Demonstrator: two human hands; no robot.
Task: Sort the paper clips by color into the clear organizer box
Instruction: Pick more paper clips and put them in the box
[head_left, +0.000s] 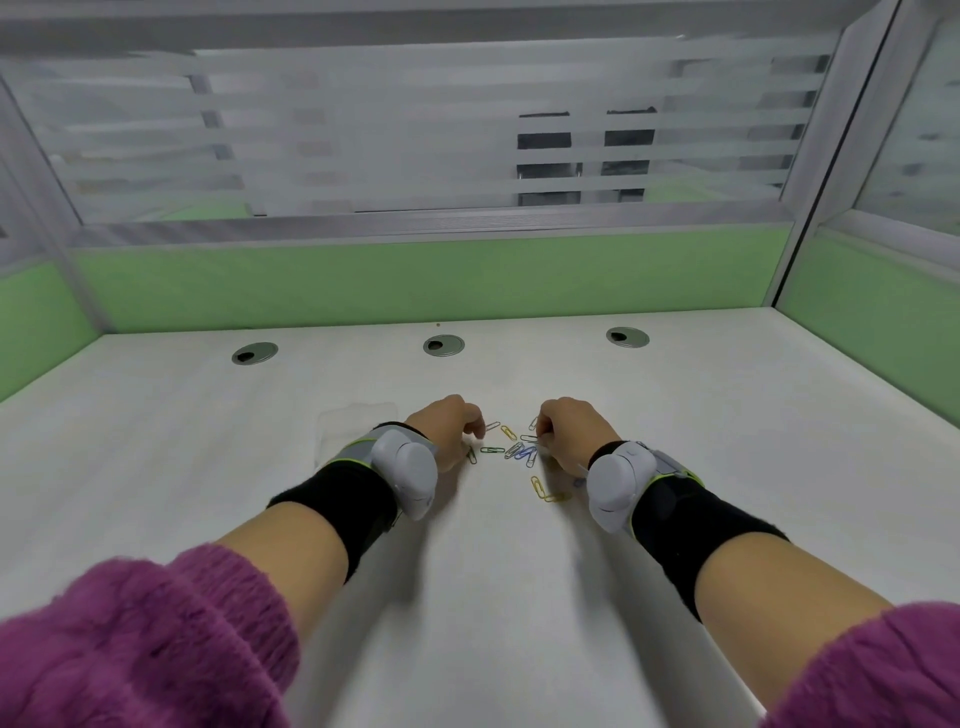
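Several paper clips lie scattered on the white desk between my hands: a green one, a yellow one, a blue one and two yellow ones nearer to me. My left hand rests knuckles-up at the left edge of the pile, fingers curled down over a green clip. Curled the same way, my right hand has its fingertips at a pale clip. Whether either hand grips a clip is hidden. The clear organizer box shows faintly behind my left wrist.
Three round cable grommets sit along the back of the desk. Green partition panels wall the desk at the back and on both sides. Grey wrist devices on black bands cover both my wrists.
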